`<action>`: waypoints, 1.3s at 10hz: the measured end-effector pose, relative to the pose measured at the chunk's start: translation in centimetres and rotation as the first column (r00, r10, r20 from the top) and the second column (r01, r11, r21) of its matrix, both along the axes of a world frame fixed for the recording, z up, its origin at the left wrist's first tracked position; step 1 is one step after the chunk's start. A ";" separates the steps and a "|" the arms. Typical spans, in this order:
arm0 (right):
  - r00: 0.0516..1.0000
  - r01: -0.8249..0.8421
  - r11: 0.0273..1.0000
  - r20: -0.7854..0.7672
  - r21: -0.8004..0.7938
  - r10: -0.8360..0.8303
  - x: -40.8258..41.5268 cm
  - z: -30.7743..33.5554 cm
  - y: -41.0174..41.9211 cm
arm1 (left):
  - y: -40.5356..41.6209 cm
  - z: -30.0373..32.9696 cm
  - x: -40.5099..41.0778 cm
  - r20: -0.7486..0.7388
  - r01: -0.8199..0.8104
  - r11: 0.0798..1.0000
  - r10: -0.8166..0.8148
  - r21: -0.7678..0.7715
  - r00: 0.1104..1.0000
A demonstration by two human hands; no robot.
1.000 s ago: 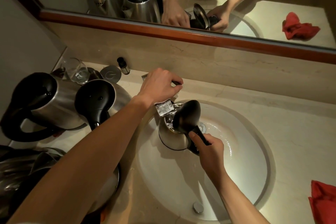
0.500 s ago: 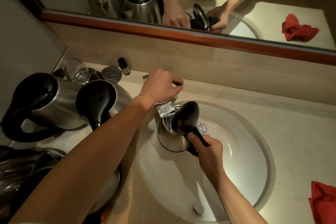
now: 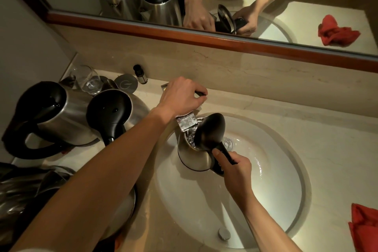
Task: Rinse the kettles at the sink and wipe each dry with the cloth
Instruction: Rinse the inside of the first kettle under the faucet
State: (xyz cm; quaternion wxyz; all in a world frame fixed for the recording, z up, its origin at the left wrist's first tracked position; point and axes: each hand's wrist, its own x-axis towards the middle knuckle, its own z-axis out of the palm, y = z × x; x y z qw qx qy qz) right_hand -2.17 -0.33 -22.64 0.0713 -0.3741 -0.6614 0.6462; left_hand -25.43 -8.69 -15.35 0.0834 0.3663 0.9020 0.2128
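Steel and black plastic under the tap: the kettle (image 3: 194, 157) sits over the white sink (image 3: 286, 200), lid flipped up and open, water pouring from the flat faucet spout (image 3: 187, 122) straight into its mouth. Its body stands close to upright, tipped a little, the spout side toward the back wall and the black handle toward the person. The right hand (image 3: 237, 172) has its fingers curled tight round that handle, thumb on top near the lid hinge. Over at the back edge, the left hand (image 3: 182, 96) is closed over the faucet lever, fingers bent down around it.

On the counter to the left stand two more steel kettles, the far-left kettle (image 3: 55, 116) with its lid open, handle pointing toward the person, and the nearer kettle (image 3: 110, 112) with its black lid shut. Behind them, a drinking glass (image 3: 90, 80). At the right edge of the counter lies the red cloth (image 3: 364, 229), well apart from the sink work.
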 end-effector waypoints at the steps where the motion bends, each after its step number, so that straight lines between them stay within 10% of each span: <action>1: 1.000 -0.007 1.000 0.001 -0.011 0.007 0.0 0.2 -0.1 | 0.0 0.0 0.0 0.002 0.000 1.000 0.000 -0.002 1.000; 13: 0.999 0.036 0.999 -0.002 -0.029 -0.036 0.4 -0.4 0.0 | 0.0 0.2 0.2 -0.010 -0.012 1.000 0.012 0.016 1.000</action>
